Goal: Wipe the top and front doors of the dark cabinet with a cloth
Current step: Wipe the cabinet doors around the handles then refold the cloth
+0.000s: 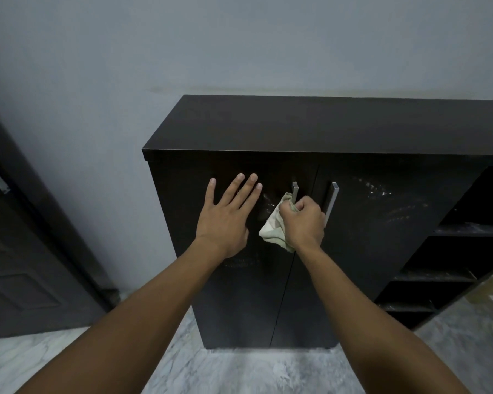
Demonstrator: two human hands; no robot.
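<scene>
I stand in front of the dark cabinet [339, 123], which sits against a pale grey wall [239, 38] on a marbled floor [239, 371]. My left hand [225, 214] lies flat on the left door [188, 223], fingers spread wide and pointing up, holding nothing. My right hand [306, 220] is closed in a fist around a pale cloth [273, 226], and I press it against the same door just beside the inner edge, at the lower part of the left handle [294, 191]. A bunched corner of the cloth sticks up by that handle, and the rest hangs out below my fist. The right handle [333, 200] stands just beyond my knuckles on the right door [382, 251], which shows faint whitish smears near its top. To the right of the doors are open shelves [450, 274], dusty-looking. A dark panelled door [26, 265] stands at the far left.
</scene>
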